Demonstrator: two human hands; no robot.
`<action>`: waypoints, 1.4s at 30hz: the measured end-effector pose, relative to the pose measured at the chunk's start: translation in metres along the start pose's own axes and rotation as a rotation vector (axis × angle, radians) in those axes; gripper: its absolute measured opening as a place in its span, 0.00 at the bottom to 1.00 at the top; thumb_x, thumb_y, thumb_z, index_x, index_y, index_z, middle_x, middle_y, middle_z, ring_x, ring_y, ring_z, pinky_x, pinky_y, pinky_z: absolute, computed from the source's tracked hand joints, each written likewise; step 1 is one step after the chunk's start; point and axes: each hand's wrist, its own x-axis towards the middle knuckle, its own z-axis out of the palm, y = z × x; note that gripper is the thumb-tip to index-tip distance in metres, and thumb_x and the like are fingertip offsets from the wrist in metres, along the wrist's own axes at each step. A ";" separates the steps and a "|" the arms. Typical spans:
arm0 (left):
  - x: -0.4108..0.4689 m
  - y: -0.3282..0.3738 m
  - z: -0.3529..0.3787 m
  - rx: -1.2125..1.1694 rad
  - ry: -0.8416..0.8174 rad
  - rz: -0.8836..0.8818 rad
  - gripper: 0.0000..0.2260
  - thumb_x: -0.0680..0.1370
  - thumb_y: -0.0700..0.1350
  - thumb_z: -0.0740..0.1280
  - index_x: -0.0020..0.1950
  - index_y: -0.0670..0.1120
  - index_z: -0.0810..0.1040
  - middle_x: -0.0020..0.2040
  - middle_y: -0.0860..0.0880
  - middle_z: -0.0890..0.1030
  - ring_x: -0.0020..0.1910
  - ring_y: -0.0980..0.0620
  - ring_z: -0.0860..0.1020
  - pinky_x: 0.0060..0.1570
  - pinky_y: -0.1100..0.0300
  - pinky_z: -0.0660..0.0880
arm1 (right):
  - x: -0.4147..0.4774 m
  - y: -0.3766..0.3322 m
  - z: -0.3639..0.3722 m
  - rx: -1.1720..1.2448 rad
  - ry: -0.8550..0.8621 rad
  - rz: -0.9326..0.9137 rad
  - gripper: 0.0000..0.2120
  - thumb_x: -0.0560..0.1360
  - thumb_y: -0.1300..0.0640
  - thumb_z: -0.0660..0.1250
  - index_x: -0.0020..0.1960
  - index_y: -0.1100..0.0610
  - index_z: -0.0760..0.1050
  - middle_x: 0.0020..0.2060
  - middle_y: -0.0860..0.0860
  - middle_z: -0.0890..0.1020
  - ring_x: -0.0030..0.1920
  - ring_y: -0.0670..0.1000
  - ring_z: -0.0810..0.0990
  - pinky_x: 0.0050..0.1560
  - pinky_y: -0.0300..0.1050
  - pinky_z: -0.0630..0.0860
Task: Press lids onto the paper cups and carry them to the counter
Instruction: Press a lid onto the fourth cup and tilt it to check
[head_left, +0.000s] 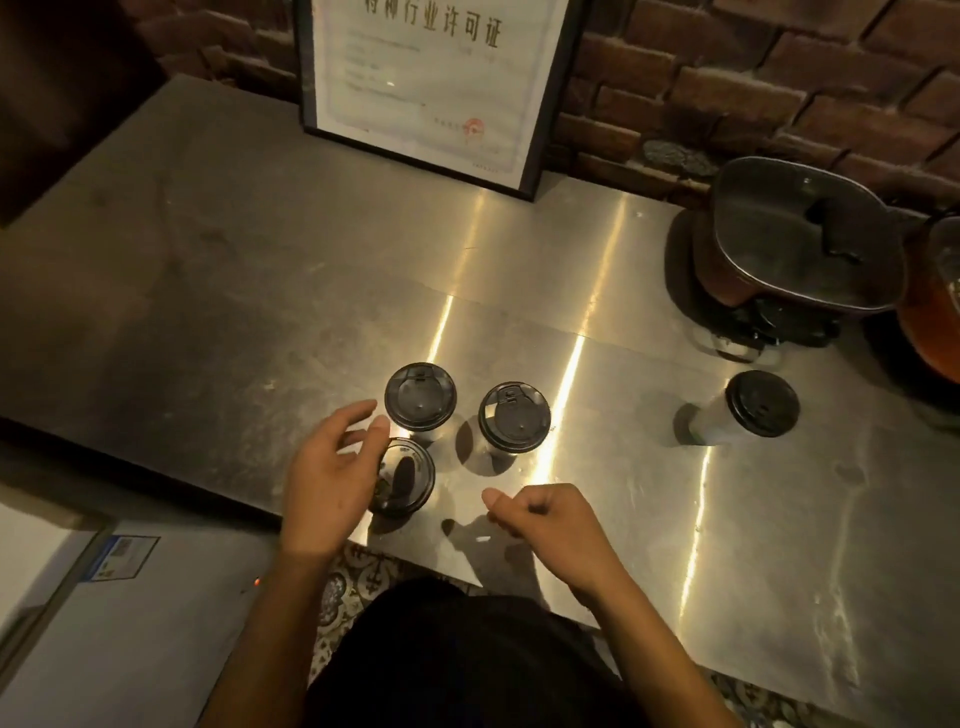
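Note:
Several paper cups with black lids stand on the steel counter (623, 493). One cup (420, 397) is at the middle, a second cup (514, 418) is to its right, and a third cup (405, 478) is nearest me. A fourth cup (748, 410) stands apart at the right. My left hand (332, 478) hovers open beside the nearest cup, fingers spread, thumb close to its lid. My right hand (545, 517) is loosely curled above the counter's front, holding nothing.
A framed certificate (431, 78) leans on the brick wall at the back. A dark pot on a stand (795, 249) and a jug of orange liquid (935, 312) sit at the right. A white appliance (78, 623) is lower left, below the counter edge.

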 end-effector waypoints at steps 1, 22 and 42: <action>-0.002 0.016 0.006 -0.015 -0.011 0.045 0.10 0.81 0.51 0.68 0.62 0.57 0.81 0.59 0.57 0.82 0.58 0.60 0.80 0.58 0.60 0.77 | -0.004 0.000 -0.013 0.004 0.044 -0.016 0.24 0.75 0.38 0.71 0.33 0.58 0.83 0.35 0.52 0.87 0.41 0.51 0.87 0.47 0.52 0.82; -0.019 0.128 0.355 0.100 -0.542 0.007 0.19 0.80 0.53 0.69 0.71 0.52 0.76 0.67 0.49 0.79 0.63 0.44 0.80 0.66 0.43 0.77 | 0.044 0.086 -0.289 0.167 0.667 -0.013 0.25 0.82 0.52 0.66 0.77 0.52 0.68 0.73 0.53 0.74 0.71 0.54 0.74 0.67 0.50 0.73; -0.089 0.044 0.281 -0.057 -0.321 -0.170 0.04 0.79 0.49 0.72 0.51 0.51 0.85 0.51 0.46 0.86 0.42 0.44 0.86 0.49 0.50 0.84 | -0.016 0.105 -0.211 0.179 0.409 -0.056 0.16 0.78 0.58 0.70 0.66 0.52 0.80 0.56 0.44 0.83 0.51 0.42 0.80 0.55 0.39 0.76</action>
